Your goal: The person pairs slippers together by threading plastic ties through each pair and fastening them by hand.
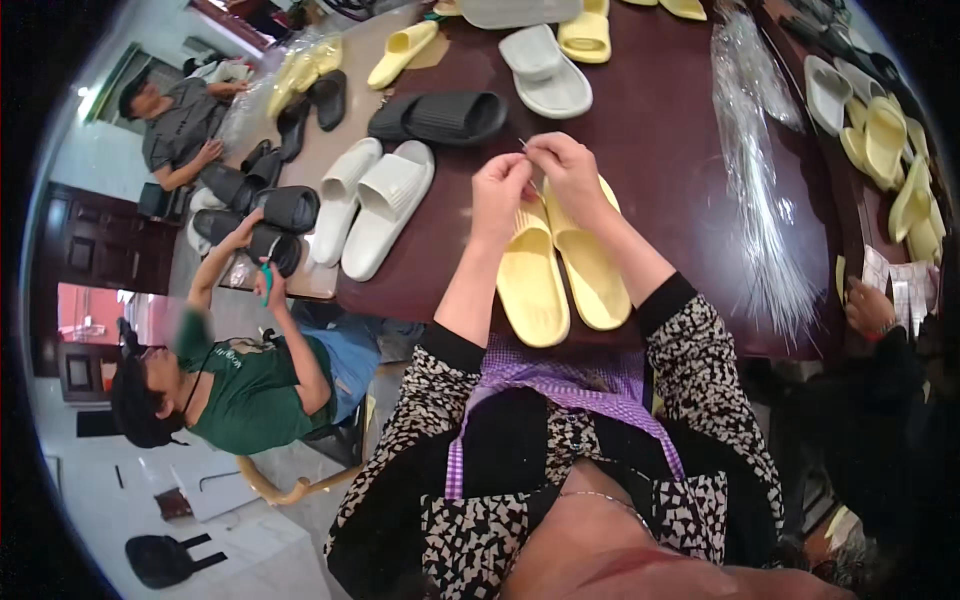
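Many slippers (385,205) crowd the dark table (660,130) (glossy) — tiled floor (120,490) beyond.

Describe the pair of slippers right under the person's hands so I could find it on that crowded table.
Start at the dark reddish-brown table and follow its near edge to where the left hand and right hand meet. Directly beneath them lies the pale yellow slipper pair, side by side, toes toward the person. The white pair lies to its left; other yellow slippers lie farther off.
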